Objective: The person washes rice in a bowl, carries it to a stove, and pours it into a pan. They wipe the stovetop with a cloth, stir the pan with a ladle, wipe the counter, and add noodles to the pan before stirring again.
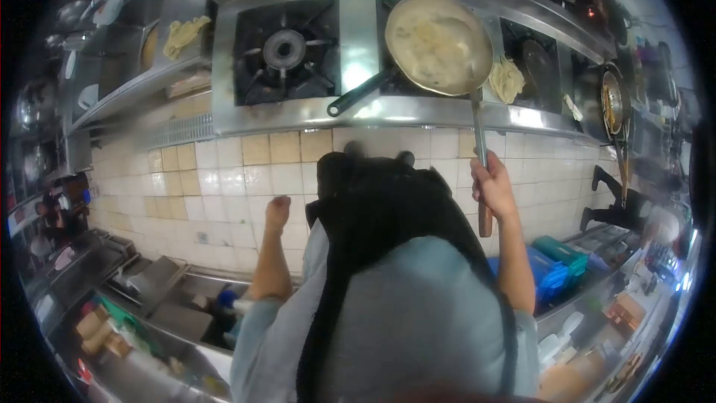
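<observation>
A wide pan holding pale, creamy food sits on the stove, its black handle pointing toward the lower left. My right hand is wrapped round the long handle of a metal utensil, whose far end reaches into the food at the pan's right side. At my left side, away from the stove, my left hand is closed, with nothing visible in it. A crumpled pale cloth lies just right of the pan.
An unused burner is left of the pan. Another pan stands at the far right. A yellowish cloth hangs at the upper left. Behind me are counters and blue bins. One person is at the right, another at the far left.
</observation>
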`<state>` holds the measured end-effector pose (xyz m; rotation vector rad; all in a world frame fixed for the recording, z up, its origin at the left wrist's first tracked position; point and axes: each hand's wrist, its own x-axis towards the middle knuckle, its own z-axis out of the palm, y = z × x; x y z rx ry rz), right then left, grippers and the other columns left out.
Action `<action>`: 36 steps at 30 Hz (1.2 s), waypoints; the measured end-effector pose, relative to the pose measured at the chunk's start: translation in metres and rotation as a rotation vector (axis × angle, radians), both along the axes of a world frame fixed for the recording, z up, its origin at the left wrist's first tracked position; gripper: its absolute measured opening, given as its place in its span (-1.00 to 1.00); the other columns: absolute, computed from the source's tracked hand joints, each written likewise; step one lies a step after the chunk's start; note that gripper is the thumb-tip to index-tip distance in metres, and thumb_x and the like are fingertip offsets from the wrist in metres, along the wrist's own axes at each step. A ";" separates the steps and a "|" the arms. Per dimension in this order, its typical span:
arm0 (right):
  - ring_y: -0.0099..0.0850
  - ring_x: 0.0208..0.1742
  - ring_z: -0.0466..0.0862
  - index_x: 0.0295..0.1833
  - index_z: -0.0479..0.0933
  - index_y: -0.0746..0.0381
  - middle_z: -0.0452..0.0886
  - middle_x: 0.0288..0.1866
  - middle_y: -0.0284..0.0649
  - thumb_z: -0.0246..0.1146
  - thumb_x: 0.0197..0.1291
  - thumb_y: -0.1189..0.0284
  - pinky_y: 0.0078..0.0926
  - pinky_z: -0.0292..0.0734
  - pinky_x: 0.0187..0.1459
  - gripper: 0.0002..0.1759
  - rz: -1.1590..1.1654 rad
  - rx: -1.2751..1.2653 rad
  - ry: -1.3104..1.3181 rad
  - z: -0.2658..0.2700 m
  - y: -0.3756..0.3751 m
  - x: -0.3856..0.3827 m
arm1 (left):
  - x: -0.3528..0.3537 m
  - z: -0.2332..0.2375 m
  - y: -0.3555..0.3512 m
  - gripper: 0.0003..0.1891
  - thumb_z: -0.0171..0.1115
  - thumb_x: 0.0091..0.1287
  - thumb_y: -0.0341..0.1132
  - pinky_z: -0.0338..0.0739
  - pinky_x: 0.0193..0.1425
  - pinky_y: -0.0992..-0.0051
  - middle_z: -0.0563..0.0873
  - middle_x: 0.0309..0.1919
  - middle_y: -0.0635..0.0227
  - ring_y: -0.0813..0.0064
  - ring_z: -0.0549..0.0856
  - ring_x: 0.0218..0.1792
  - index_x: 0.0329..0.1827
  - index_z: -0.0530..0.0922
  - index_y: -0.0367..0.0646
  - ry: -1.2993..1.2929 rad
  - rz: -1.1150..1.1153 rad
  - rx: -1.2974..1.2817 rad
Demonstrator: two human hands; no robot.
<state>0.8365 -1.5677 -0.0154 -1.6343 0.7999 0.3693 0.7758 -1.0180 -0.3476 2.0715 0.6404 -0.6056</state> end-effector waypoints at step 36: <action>-0.68 -0.71 0.36 0.25 0.44 0.30 0.37 -0.55 -0.46 0.23 0.36 0.47 -0.66 0.28 -0.67 -0.62 0.053 0.082 -0.008 0.051 -0.014 -0.032 | -0.004 0.050 -0.028 -0.68 0.30 0.34 -0.23 0.57 0.00 0.45 0.78 -0.21 0.18 0.44 0.70 -0.14 -0.01 0.68 -0.31 0.164 0.017 0.006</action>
